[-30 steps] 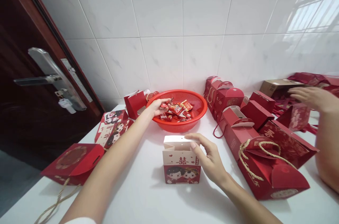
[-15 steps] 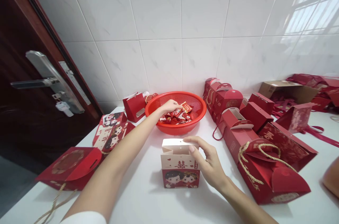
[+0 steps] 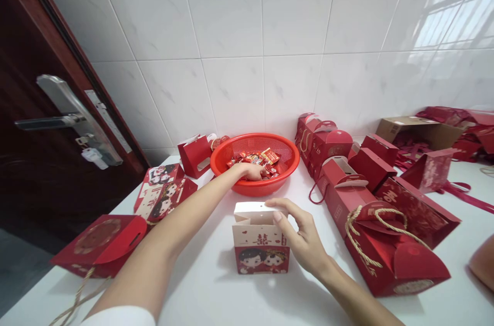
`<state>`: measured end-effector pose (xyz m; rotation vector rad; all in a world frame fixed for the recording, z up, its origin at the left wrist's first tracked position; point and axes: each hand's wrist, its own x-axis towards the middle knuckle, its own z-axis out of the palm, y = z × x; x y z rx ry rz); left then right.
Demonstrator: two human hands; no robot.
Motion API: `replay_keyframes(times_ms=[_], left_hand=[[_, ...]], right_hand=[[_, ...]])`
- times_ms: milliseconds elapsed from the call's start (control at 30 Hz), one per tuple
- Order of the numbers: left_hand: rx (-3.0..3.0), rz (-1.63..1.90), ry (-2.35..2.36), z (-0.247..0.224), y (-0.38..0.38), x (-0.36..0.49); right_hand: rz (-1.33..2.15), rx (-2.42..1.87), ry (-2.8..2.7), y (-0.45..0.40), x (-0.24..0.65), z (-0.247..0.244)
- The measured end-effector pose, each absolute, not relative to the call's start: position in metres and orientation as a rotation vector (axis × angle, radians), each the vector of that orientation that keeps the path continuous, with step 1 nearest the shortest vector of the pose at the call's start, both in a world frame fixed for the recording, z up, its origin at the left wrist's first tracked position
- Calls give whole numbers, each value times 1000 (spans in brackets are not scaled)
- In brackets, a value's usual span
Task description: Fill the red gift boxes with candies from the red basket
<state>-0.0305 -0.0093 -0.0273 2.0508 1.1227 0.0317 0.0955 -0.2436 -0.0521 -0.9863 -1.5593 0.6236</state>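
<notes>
In the head view my left hand [image 3: 253, 171] reaches down into a red plastic colander [image 3: 227, 182]. Its fingers are among small wrapped candies [image 3: 272, 155] and partly hidden, so I cannot tell whether they grip one. Nearer to me a red and cream paper gift box [image 3: 261, 259], printed with two cartoon figures, stands upright with its top open. My right hand [image 3: 304, 233] holds this box at its upper right edge, thumb and fingers at the rim.
Red gift boxes [image 3: 332, 187] line the right side, one with a twisted rope handle [image 3: 358, 238]. More boxes [image 3: 165, 192] lie at left, with a flatter red one [image 3: 104, 238] in front. A cardboard box [image 3: 420, 130] stands far right. A tiled wall bounds the white table [image 3: 216, 295].
My left hand has moved lower and slightly nearer to me within the colander, down among the candies. The right hand and the gift box keep their places; the view shifts slightly.
</notes>
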Motion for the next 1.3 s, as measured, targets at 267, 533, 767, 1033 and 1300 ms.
replay_keyframes(times_ms=[267, 533, 767, 1033, 1300], left_hand=[[2070, 168, 1134, -19, -15, -28], [1941, 542, 1220, -13, -11, -31], [1746, 708, 1194, -4, -11, -29], [1847, 502, 1198, -1, -10, -24], [1992, 122, 1288, -16, -2, -8]], right_hand=[[623, -977, -1557, -242, 96, -53], [652, -964, -1552, -243, 95, -52], [662, -948, -1550, -243, 95, -52], [659, -953, -1556, -242, 95, -52], [657, -945, -1556, -241, 95, -50]])
